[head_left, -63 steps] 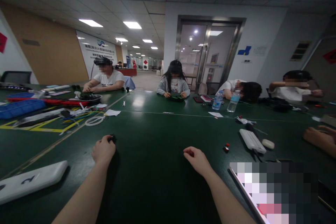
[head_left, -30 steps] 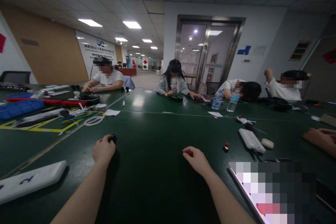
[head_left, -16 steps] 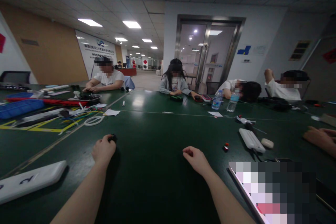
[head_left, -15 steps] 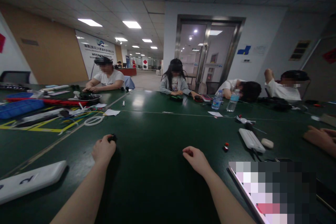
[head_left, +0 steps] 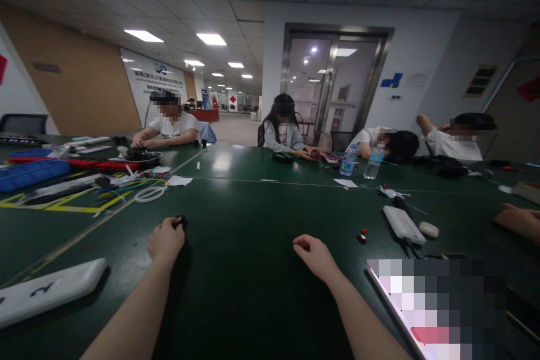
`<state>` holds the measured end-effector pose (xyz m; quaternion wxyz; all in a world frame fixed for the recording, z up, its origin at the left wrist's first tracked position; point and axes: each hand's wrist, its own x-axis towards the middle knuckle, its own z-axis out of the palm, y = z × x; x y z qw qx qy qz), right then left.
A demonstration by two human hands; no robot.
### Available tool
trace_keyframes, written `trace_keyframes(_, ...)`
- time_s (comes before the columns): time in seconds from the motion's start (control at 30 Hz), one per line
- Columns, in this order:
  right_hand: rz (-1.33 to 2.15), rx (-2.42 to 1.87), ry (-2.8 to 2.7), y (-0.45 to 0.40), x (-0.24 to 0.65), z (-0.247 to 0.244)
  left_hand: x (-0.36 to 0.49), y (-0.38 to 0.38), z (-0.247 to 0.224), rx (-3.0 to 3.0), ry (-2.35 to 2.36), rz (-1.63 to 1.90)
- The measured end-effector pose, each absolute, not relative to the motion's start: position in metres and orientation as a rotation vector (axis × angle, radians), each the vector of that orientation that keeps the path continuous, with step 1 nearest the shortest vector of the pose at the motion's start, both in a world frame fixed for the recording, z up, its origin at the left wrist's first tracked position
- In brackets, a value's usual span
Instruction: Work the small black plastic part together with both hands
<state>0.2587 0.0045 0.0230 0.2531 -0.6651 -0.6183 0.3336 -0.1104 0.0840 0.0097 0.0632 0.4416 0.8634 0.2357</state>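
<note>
My left hand [head_left: 165,242] is closed around a small black object [head_left: 180,219], whose kind I cannot make out. Only its dark upper end sticks out past the thumb and fingers, just above the dark green table [head_left: 244,247]. My right hand [head_left: 314,256] rests over the table to the right, its fingers curled in and pressed together. Whether anything is between those fingers is hidden. To the right of that hand lies a small red and silver item [head_left: 362,235].
A white power bank [head_left: 404,225], an earbud case [head_left: 429,229] and a pixelated screen [head_left: 439,309] lie at right. A long white device [head_left: 54,291] is at left. Behind stand two water bottles [head_left: 373,163]. A blue tray [head_left: 36,174] and cables [head_left: 151,194] lie left. Several people sit around.
My hands hold nearly the same place. The person across has drawn both hands together around a small object. At the far right another person's hand has shifted slightly outward.
</note>
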Motion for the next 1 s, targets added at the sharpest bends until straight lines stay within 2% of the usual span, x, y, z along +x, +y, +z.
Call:
trace_keyframes(0.73, 0.906, -1.822, -1.678, 0.009, 0.261, 0.017, -0.103, 0.087, 0.012, 1.358, 2.653, 0.626)
trace_keyframes(0.83, 0.882, -1.792, -1.683, 0.005, 0.257, 0.019, -0.067, 0.075, 0.014, 1.859, 2.311, 0.541)
trace_keyframes(0.9, 0.848, -1.718, -1.726, 0.000, 0.252, 0.023, -0.034, 0.060, 0.014, 2.173, 1.799, 0.514)
trace_keyframes(1.0, 0.803, -1.548, -1.902, -0.008, 0.244, 0.032, 0.009, 0.035, 0.014, 2.304, 1.181, 0.441)
